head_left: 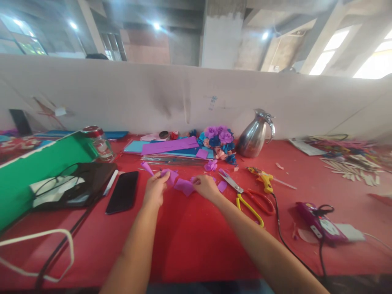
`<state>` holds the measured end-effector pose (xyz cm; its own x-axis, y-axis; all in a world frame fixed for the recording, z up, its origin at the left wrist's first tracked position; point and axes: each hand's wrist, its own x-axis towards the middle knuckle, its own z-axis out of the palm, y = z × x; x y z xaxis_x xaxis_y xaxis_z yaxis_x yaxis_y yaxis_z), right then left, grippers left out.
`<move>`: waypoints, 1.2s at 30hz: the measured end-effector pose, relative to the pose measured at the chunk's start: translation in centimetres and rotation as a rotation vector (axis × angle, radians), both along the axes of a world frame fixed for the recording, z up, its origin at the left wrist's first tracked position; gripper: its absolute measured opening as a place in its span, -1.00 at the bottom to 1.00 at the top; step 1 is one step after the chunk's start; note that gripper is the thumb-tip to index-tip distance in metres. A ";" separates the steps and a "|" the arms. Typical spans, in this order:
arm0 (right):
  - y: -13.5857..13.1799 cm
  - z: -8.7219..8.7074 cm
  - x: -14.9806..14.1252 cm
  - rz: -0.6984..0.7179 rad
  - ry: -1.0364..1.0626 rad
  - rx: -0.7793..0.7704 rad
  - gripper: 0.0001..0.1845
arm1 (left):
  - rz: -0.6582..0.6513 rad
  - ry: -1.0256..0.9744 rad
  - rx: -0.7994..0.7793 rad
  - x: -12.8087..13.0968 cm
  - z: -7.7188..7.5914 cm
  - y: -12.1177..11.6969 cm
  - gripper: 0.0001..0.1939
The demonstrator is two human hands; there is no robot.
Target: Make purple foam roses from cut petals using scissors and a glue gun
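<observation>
My left hand pinches a piece of purple crepe paper between thumb and fingers. A curled strip of the same purple paper sticks out beyond its knuckles. My right hand is closed, its fingertips at the edge of another purple paper piece that lies between both hands. Right of my right hand lies a small purple square. Scissors with one yellow and one red handle rest open nearby. Behind the hands sits a single purple paper flower.
Purple and blue paper sheets lie at the back beside a bunch of paper flowers. A steel jug, a yellow glue gun and a purple power strip stand right. Left are a phone and a glass jar.
</observation>
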<state>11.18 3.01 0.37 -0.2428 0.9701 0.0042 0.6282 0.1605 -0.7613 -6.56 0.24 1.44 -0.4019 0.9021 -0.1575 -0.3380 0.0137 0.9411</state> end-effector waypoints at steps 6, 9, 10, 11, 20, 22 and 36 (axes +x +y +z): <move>1.0 1.0 -1.4 -0.055 -0.117 -0.024 -0.80 | -0.005 0.066 -0.047 0.4 0.3 -0.3 -0.60; 1.3 1.0 -1.9 -0.078 -0.162 -0.002 -0.78 | -0.008 0.093 -0.046 0.4 0.3 -0.4 -0.63; 1.2 1.0 -2.0 -0.081 -0.180 0.008 -0.78 | -0.009 0.103 -0.047 0.4 0.3 -0.3 -0.64; 1.1 0.9 -2.0 -0.083 -0.198 0.020 -0.78 | -0.008 0.113 -0.049 0.3 0.2 -0.3 -0.65; -1.5 1.4 0.3 -0.138 -0.413 0.192 -0.70 | -0.016 0.157 -0.027 -0.1 -0.5 -0.1 -0.65; -1.8 1.4 1.3 -0.121 -0.328 0.225 -0.72 | -0.043 0.155 -0.016 0.0 -0.4 -0.1 -0.65; -1.5 -1.9 1.4 0.162 0.441 0.105 -0.85 | -0.377 0.466 0.077 3.3 -1.0 -0.4 -0.74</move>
